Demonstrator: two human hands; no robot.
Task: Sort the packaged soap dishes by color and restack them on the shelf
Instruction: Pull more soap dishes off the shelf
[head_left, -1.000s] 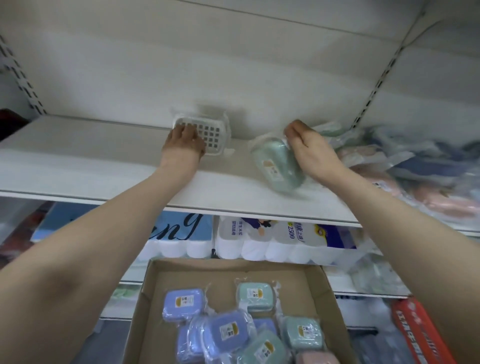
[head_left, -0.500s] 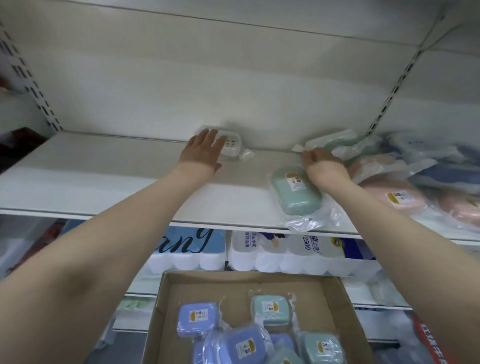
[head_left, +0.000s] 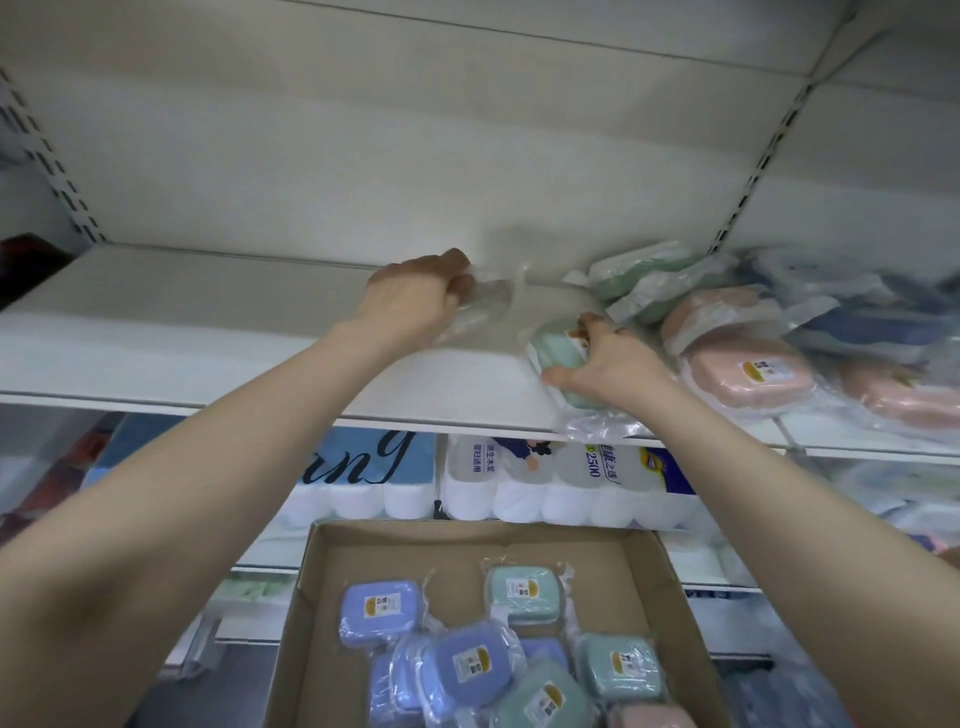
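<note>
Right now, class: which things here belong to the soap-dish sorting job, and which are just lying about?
Job:
left hand gripping clear packaged dish
right hand holding green soap dish
pink soap dishes
shelf
cardboard box holding blue soap dishes

Lying about:
toilet-roll packs

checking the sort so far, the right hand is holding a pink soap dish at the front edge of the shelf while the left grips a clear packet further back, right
Not quite: the soap dish under the right hand is green, not pink. The head view shows the pink dishes lying untouched to its right. The rest holds: it sits at the front edge of the shelf, and the left hand grips a clear packet further back.
</note>
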